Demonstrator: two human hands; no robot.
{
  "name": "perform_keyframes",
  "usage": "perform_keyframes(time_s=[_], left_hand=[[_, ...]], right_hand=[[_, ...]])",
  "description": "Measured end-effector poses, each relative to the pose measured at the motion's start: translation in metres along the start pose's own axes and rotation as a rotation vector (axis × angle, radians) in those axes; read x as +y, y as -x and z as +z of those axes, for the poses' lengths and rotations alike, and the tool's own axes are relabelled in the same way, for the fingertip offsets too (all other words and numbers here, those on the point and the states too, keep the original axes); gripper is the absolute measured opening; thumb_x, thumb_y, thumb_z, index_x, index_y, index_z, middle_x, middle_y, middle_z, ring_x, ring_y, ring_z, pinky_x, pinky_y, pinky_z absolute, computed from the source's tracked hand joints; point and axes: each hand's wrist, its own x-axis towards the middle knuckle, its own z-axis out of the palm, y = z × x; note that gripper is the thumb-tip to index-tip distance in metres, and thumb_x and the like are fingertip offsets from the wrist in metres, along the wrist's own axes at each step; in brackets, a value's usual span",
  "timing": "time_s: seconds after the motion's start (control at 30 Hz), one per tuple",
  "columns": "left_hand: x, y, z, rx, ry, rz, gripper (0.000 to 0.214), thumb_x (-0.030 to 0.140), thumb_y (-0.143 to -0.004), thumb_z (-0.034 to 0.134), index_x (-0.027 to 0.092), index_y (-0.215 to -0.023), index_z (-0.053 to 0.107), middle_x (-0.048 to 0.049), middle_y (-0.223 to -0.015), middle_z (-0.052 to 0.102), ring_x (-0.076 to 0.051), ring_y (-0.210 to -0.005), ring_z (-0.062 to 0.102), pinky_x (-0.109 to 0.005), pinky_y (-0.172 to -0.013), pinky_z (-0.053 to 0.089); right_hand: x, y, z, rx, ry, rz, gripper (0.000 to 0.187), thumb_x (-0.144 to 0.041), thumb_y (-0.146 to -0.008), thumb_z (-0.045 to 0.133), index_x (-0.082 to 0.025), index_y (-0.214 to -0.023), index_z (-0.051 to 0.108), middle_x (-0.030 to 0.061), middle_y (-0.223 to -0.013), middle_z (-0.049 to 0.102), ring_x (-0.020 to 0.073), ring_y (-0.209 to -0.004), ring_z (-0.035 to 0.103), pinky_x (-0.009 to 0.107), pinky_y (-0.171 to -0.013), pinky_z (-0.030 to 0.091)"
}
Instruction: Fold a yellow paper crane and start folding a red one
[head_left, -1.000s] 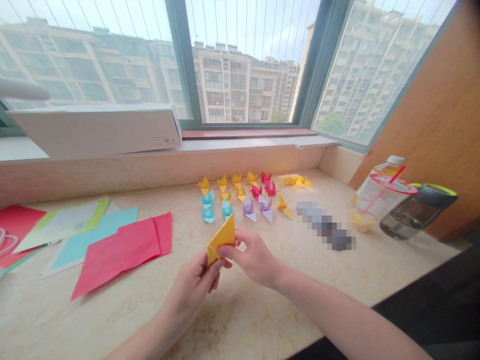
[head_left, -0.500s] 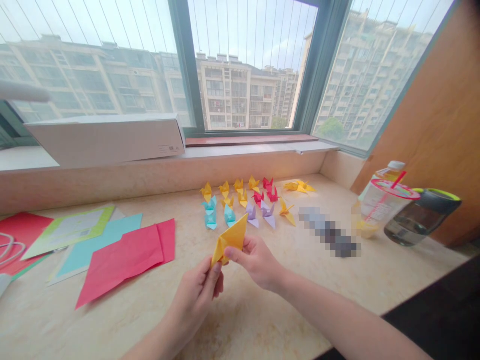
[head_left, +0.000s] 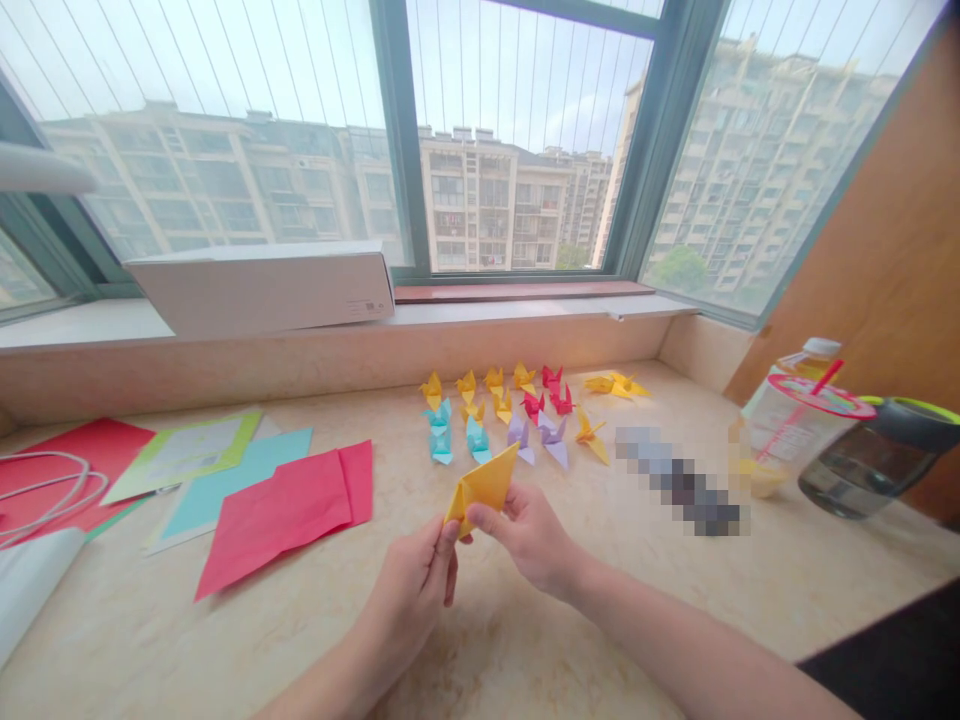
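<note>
Head view: the left hand (head_left: 409, 605) and right hand (head_left: 529, 540) hold a folded yellow origami paper (head_left: 484, 488) pinched between thumbs and fingers, over the marble bench (head_left: 187, 640). A pink paper sheet (head_left: 281, 515) lies to the left; paper cranes (head_left: 478, 438) stand in rows beyond.

The yellow fold (head_left: 480, 490) is made of thin, matt paper, and the same smooth finish is shown by the cranes (head_left: 519, 432) and the red sheet (head_left: 277, 520). The counter (head_left: 150, 640) is finished in polished stone with a faint sheen. The cup (head_left: 795, 420) is made of glossy clear plastic, the box (head_left: 262, 288) of matt white card, and the side panel (head_left: 885, 240) of smooth wood.
</note>
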Motion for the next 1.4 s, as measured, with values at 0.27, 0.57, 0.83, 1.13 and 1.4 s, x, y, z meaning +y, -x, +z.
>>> perform_keyframes(time_s=[0.27,0.57,0.83,1.13,1.4], left_hand=[[0.008,-0.002,-0.004,0.094,-0.101,0.097,0.035,0.046,-0.093,0.045,0.019,-0.075,0.055,0.0048,-0.044,0.049,-0.012,-0.040,0.045,-0.022,-0.046,0.030],[0.006,-0.006,-0.007,0.094,-0.043,0.142,0.042,0.043,-0.098,0.032,0.018,-0.073,0.053,0.0037,-0.048,0.050,-0.011,-0.043,0.046,-0.023,-0.050,0.034],[0.005,-0.014,-0.026,0.321,-0.098,0.185,0.036,0.048,-0.094,0.044,0.017,-0.081,0.057,-0.0003,-0.062,0.059,-0.016,-0.054,0.054,-0.025,-0.053,0.035],[0.007,-0.013,-0.031,0.127,-0.017,0.234,0.047,0.050,-0.097,0.039,0.015,-0.077,0.063,-0.0013,-0.062,0.059,-0.013,-0.054,0.049,-0.023,-0.052,0.033],[-0.002,-0.012,-0.025,-0.009,0.049,0.156,0.055,0.059,-0.093,0.039,0.016,-0.066,0.060,0.0037,-0.046,0.043,-0.009,-0.038,0.040,-0.020,-0.040,0.026]], right_hand=[[0.004,-0.005,0.000,0.074,0.056,0.015,0.028,-0.044,-0.080,0.072,-0.016,-0.083,0.075,0.0027,-0.076,0.070,0.0175,-0.075,0.062,0.032,-0.077,0.049],[0.010,-0.011,0.000,0.107,0.280,0.031,0.053,-0.066,-0.079,0.062,-0.014,-0.070,0.068,0.0017,-0.058,0.059,0.0136,-0.056,0.053,0.027,-0.056,0.042],[-0.011,-0.040,0.022,0.075,0.636,-0.117,0.062,-0.068,-0.087,0.048,-0.016,-0.056,0.061,0.0030,-0.052,0.057,0.0140,-0.050,0.052,0.026,-0.050,0.038],[0.016,-0.032,0.015,0.116,0.658,-0.147,0.063,-0.066,-0.090,0.043,-0.017,-0.055,0.060,-0.0001,-0.045,0.047,0.0121,-0.043,0.044,0.025,-0.046,0.033],[0.020,-0.022,0.007,0.058,0.571,-0.123,0.062,-0.064,-0.091,0.043,-0.017,-0.055,0.059,0.0007,-0.045,0.048,0.0120,-0.041,0.044,0.025,-0.044,0.031]])
